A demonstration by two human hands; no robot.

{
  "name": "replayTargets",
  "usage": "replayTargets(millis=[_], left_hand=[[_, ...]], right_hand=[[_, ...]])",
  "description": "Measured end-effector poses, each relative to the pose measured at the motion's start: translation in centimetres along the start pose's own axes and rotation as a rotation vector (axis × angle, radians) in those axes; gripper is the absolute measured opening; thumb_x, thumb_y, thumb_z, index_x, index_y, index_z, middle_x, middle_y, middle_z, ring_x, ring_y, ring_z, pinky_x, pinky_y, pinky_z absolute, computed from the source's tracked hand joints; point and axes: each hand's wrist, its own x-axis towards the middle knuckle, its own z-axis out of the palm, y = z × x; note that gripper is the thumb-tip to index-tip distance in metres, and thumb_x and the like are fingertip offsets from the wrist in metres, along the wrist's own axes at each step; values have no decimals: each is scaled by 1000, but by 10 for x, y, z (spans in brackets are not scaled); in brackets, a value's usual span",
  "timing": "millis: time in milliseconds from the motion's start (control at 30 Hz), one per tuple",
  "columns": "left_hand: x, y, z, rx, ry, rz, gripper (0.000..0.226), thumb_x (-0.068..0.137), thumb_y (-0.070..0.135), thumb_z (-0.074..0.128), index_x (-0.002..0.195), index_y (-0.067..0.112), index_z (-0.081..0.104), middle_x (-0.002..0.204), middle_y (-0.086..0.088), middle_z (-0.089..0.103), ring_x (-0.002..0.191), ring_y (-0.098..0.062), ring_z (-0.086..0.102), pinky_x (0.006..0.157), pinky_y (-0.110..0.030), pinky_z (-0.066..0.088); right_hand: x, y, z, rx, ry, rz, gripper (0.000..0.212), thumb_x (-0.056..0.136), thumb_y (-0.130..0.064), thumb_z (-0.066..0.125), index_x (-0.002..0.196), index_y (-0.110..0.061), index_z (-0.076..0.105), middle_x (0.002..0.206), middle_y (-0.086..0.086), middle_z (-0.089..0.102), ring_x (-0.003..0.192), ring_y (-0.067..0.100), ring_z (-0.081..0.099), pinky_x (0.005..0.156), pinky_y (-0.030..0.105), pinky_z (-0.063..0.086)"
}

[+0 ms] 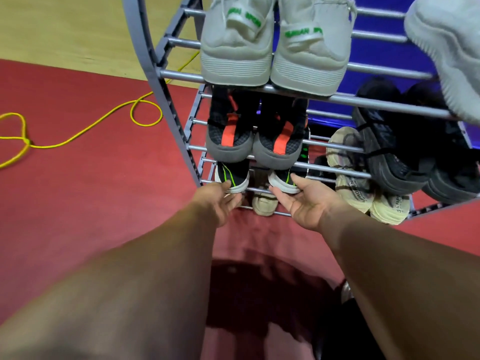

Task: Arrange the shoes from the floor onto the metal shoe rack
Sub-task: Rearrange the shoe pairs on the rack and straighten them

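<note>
Shoes: The black pair with green stripes sits on a low shelf of the metal shoe rack point(179, 74), heels toward you. These are the left shoe point(232, 176) and the right shoe point(282, 179).
Long way: Each shoe runs from its heel at 6 o'clock to its toe at 12 o'clock, under the shelf above.
Left hand point(220, 201): It is at 6 o'clock of the left shoe. Your thumb lies on the heel and your fingers curl under the sole, pinching it.
Right hand point(304, 203): It is at 5 o'clock of the right shoe, palm up. The fingers are nearly straight and only touch the heel.
Nearer hand: Neither, since each hand meets its own shoe.
Next move: Probably a push toward 12 o'clock.
</note>
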Motion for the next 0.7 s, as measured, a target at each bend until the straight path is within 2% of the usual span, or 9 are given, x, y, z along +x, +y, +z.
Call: replayTargets(millis=[100,167,267,400,500,567,633,700], left_hand=[[5,10,-8,11,27,-4,8,104,7,51,102,7,59,122,-16,61,87,-21,63,86,-31,53],[8,11,-9,38,38,-15,11,104,10,53,111,7,60,120,-15,64,86,-20,65,78,-31,57],[8,9,-6,67,66,-24,15,103,15,55,115,7,60,102,-12,67,80,-20,66,63,-27,58],[9,7,-5,72,108,-40,18,102,14,52,117,6,56,110,-15,61,81,-21,61,58,-29,51],[8,7,-5,87,103,-55,24,103,15,50,125,5,55,107,-17,61,78,-23,61,46,-32,53],[7,8,-6,83,107,-48,25,104,13,48,126,3,56,95,-16,63,74,-24,62,38,-27,53],[7,8,-6,88,117,-37,23,105,10,46,124,2,57,89,-16,63,72,-24,63,42,-30,55],[6,8,-5,100,120,-27,16,105,7,45,116,4,56,84,-15,62,69,-24,63,47,-30,57]], right_hand=[[3,6,5,-22,5,-5,33,102,-15,61,132,0,61,108,25,74,102,38,74,64,35,65],[5,9,6,-16,14,-8,33,102,-15,61,132,-1,61,108,25,74,103,37,74,63,35,65],[9,10,7,4,26,-14,34,102,-15,61,133,-1,61,112,25,74,103,37,74,64,35,65],[12,11,6,19,17,-21,36,102,-17,61,134,1,58,113,24,74,101,36,75,67,35,65],[14,15,11,9,-11,-29,40,102,-21,61,136,1,58,114,23,74,101,34,75,75,36,65],[16,23,16,-161,17,-9,50,100,-32,65,136,2,58,121,25,71,103,35,73,71,38,66],[15,33,17,-407,105,63,67,95,-49,67,135,4,54,125,26,66,110,38,69,57,39,64],[15,42,16,-533,177,111,74,96,-55,61,140,2,47,124,28,64,111,42,68,55,41,64]])
